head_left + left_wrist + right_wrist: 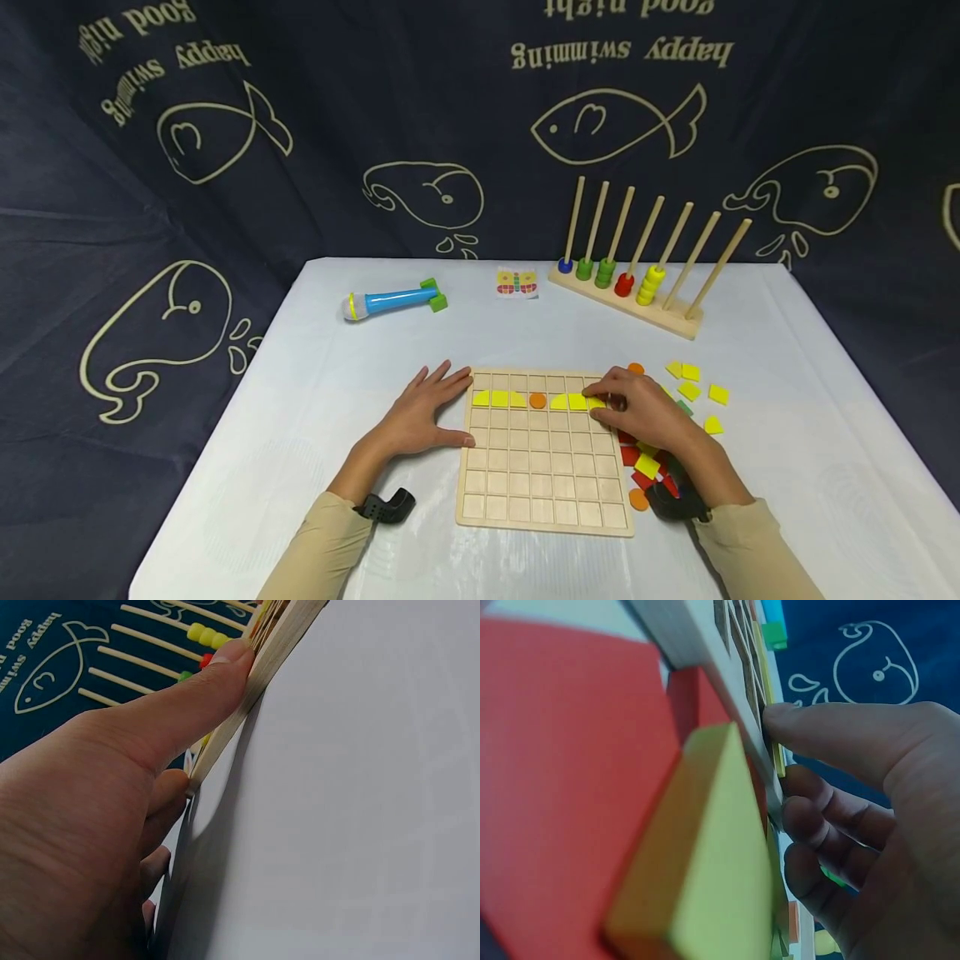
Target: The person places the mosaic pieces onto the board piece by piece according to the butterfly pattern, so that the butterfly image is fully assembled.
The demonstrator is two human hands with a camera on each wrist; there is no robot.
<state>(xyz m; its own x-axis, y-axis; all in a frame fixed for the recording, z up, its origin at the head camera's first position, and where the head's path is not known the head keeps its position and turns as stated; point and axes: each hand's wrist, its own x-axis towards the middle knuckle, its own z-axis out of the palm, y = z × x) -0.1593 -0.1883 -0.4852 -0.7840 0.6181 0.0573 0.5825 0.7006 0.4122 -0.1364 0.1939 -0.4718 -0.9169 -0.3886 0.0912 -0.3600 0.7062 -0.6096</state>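
Observation:
A wooden grid board (pixel 540 485) lies in front of me on the white table. Along its second row sit several yellow pieces (pixel 499 399), some with a curved side, and an orange disc (pixel 537 401) in the middle cell. My left hand (pixel 420 417) rests at the board's left edge, fingers stretched out, with its thumb (pixel 217 667) against the side. Thumb and fingertips of my right hand (pixel 641 410) pinch a yellow piece (pixel 596 402) at the right end of that row; the fingers partly hide it.
Loose red, yellow and orange pieces (pixel 647 465) lie right of the board, partly under the right wrist. More yellow pieces (pixel 718 394) are scattered farther right. Behind stand a bead abacus (pixel 675 321), a butterfly pattern card (pixel 517 284) and a blue toy microphone (pixel 397 300) beside green blocks (pixel 438 302).

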